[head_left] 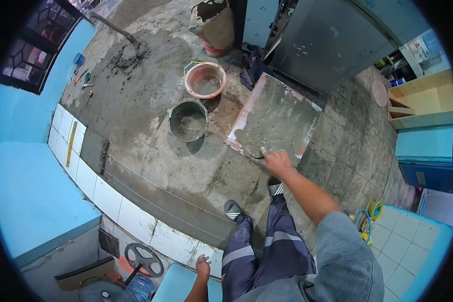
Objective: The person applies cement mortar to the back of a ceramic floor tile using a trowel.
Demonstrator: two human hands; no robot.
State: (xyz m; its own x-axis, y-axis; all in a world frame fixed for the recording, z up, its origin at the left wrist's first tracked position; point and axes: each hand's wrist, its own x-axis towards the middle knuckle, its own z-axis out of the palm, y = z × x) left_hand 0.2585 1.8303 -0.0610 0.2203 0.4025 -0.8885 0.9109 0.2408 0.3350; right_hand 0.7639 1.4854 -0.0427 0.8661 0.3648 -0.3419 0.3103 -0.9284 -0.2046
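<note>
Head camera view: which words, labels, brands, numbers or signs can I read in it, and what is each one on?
None can be read.
Paper sack: any print is too blurred to read.
Fan: round badge at its centre, too small to read.
Blue box: pale patch, perhaps a label, no legible text.
Grey metal panel: small pale marks, no readable letters.

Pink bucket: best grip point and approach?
Probably the thin handle, hooked from above at the far-left rim, where it lies. The pink bucket stands upright, open-topped with grey contents, so a level lift suits; the black bucket crowds its near side.
</note>
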